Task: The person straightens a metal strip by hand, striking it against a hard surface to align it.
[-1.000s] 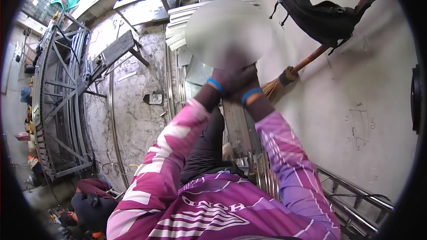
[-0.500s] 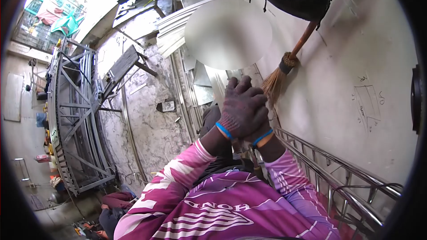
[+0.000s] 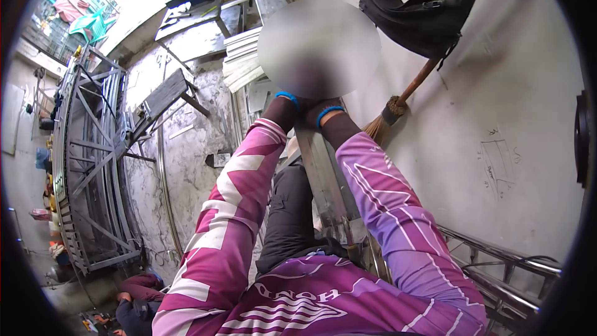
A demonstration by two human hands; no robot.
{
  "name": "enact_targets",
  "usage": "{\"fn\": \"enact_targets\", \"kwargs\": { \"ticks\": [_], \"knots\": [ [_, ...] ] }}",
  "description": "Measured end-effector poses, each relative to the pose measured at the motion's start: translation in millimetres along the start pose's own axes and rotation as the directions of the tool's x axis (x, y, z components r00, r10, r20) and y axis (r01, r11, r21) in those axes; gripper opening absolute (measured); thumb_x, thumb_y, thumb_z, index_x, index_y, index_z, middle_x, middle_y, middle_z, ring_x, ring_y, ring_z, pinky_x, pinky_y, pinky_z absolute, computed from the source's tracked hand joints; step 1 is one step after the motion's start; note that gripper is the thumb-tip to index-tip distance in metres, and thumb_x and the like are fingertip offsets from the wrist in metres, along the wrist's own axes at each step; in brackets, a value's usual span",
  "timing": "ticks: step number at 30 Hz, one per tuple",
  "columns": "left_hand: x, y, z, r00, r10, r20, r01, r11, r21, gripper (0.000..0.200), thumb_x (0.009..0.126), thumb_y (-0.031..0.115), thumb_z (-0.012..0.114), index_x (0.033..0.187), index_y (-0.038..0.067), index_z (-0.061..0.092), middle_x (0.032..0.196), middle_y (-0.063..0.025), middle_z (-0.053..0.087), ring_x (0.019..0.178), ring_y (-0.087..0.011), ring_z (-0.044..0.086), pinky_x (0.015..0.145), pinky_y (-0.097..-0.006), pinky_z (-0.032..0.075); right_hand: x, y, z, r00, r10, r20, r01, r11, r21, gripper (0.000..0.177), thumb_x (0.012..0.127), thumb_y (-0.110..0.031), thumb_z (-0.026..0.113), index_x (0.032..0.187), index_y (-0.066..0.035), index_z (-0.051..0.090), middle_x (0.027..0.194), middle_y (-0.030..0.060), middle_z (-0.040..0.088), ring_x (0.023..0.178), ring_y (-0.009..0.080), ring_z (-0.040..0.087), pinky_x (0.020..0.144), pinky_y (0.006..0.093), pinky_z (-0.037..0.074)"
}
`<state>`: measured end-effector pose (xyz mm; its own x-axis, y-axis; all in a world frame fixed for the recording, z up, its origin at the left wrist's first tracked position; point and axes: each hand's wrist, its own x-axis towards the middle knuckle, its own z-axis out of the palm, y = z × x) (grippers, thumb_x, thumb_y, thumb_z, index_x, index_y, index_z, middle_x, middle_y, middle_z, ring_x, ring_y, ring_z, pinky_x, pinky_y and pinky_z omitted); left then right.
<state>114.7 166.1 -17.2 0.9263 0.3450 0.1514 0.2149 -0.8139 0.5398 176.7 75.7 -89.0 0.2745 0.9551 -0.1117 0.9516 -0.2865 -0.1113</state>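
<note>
Both my arms reach forward in pink-and-white sleeves. My left hand (image 3: 303,102) and my right hand (image 3: 324,103) are close together, in dark gloves with blue-edged cuffs. A blurred round patch covers most of both hands, so their fingers and anything in them are hidden. Just below them in the view is a long, flat-sided bar (image 3: 318,168), which runs towards my body beside my dark-trousered leg (image 3: 291,205). Whether either hand touches the bar cannot be made out.
A broom (image 3: 393,111) leans on the right wall under a hanging black bag (image 3: 423,22). Shiny railings (image 3: 497,280) lie at lower right. On the left stand a metal rack (image 3: 93,174) and a narrow bench (image 3: 165,96). Another person (image 3: 140,305) is at lower left.
My hands have moved forward, away from my body, and passed mostly behind the blurred patch. My arms are now stretched out; my leg and the bar show more.
</note>
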Motion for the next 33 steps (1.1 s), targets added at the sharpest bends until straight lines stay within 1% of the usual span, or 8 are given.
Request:
{"fn": "enact_targets", "kwargs": {
  "ticks": [5, 12, 19, 21, 23, 27, 29, 33],
  "knots": [
    [-56.8, 39.8, 29.9, 0.990, 0.125, -0.064, -0.116, 0.985, 0.128, 0.034, 0.091, 0.045, 0.064, 0.111, 0.022, 0.080, 0.133, -0.0020, 0.073, 0.140, -0.0332, 0.055, 0.119, -0.0580, 0.031, -66.8, -14.2, -7.3, 0.986, -0.013, -0.164, 0.011, 1.000, -0.013, 0.076, 0.100, -0.060, 0.053, 0.164, -0.019, 0.043, 0.171, 0.0162, 0.040, 0.159, 0.0350, 0.033, 0.131, 0.0519, 0.021],
    [-153.6, 123.8, 55.7, 0.996, 0.083, -0.033, -0.083, 0.996, 0.013, 0.070, 0.092, 0.046, 0.067, 0.153, 0.013, 0.057, 0.160, -0.0174, 0.054, 0.157, -0.0461, 0.036, 0.130, -0.0632, 0.017, -196.4, -26.4, 21.6, 0.966, -0.065, -0.250, 0.055, 0.997, -0.047, 0.077, 0.099, -0.061, 0.053, 0.164, -0.020, 0.043, 0.171, 0.0164, 0.040, 0.159, 0.0354, 0.033, 0.130, 0.0534, 0.020],
    [-82.3, 55.9, 37.5, 0.993, 0.021, -0.120, -0.020, 1.000, 0.009, 0.065, 0.092, 0.049, 0.065, 0.148, 0.015, 0.061, 0.165, -0.0172, 0.047, 0.157, -0.0474, 0.034, 0.130, -0.0617, 0.022, -107.5, -13.1, 5.5, 0.899, -0.140, -0.414, 0.119, 0.990, -0.076, 0.079, 0.098, -0.062, 0.054, 0.164, -0.020, 0.043, 0.171, 0.0166, 0.040, 0.159, 0.0359, 0.033, 0.129, 0.0550, 0.020],
    [-47.2, 29.3, 27.4, 0.986, 0.007, -0.169, 0.002, 0.999, 0.053, 0.061, 0.093, 0.047, 0.061, 0.144, 0.015, 0.065, 0.163, -0.0184, 0.050, 0.158, -0.0450, 0.034, 0.131, -0.0571, 0.022, -58.0, -0.3, 2.8, 0.926, -0.155, -0.343, 0.098, 0.979, -0.179, 0.080, 0.096, -0.064, 0.055, 0.163, -0.020, 0.045, 0.169, 0.0168, 0.044, 0.159, 0.0369, 0.033, 0.127, 0.0591, 0.021],
    [-15.7, 9.4, 13.2, 0.992, -0.041, -0.119, 0.054, 0.993, 0.108, 0.062, 0.092, 0.048, 0.060, 0.144, 0.016, 0.067, 0.165, -0.0193, 0.047, 0.159, -0.0442, 0.031, 0.130, -0.0551, 0.024, -25.0, -6.4, -33.1, 0.999, -0.046, 0.028, 0.045, 0.999, 0.029, 0.077, 0.096, -0.061, 0.058, 0.161, -0.020, 0.048, 0.166, 0.0157, 0.047, 0.157, 0.0397, 0.035, 0.127, 0.0539, 0.026],
    [-6.5, -1.3, 15.0, 0.992, -0.001, -0.127, 0.021, 0.987, 0.160, 0.057, 0.091, 0.048, 0.062, 0.137, 0.015, 0.071, 0.158, -0.0204, 0.053, 0.154, -0.0451, 0.037, 0.128, -0.0541, 0.028, -0.3, -10.3, -28.1, 0.982, 0.025, -0.185, -0.046, 0.993, -0.112, 0.071, 0.099, -0.057, 0.058, 0.159, -0.019, 0.051, 0.166, 0.0136, 0.048, 0.155, 0.0373, 0.038, 0.127, 0.0497, 0.029],
    [-24.2, 2.1, 26.1, 0.980, 0.161, -0.113, -0.127, 0.957, 0.261, 0.052, 0.089, 0.047, 0.065, 0.128, 0.014, 0.075, 0.152, -0.0199, 0.057, 0.148, -0.0470, 0.042, 0.124, -0.0555, 0.031, -31.3, -18.8, -33.7, 0.957, 0.046, -0.288, -0.032, 0.998, 0.054, 0.070, 0.099, -0.057, 0.057, 0.159, -0.019, 0.051, 0.166, 0.0136, 0.048, 0.155, 0.0367, 0.039, 0.127, 0.0492, 0.030],
    [-99.7, 87.7, 29.4, 0.995, 0.100, -0.005, -0.098, 0.983, 0.154, 0.054, 0.090, 0.047, 0.067, 0.134, 0.017, 0.069, 0.156, -0.0219, 0.055, 0.145, -0.0563, 0.045, 0.121, -0.0690, 0.027, -143.8, -40.4, -9.5, 0.920, 0.124, -0.371, 0.017, 0.935, 0.354, 0.069, 0.100, -0.056, 0.056, 0.158, -0.019, 0.052, 0.165, 0.0137, 0.048, 0.154, 0.0357, 0.040, 0.127, 0.0482, 0.031]
  ]
}}
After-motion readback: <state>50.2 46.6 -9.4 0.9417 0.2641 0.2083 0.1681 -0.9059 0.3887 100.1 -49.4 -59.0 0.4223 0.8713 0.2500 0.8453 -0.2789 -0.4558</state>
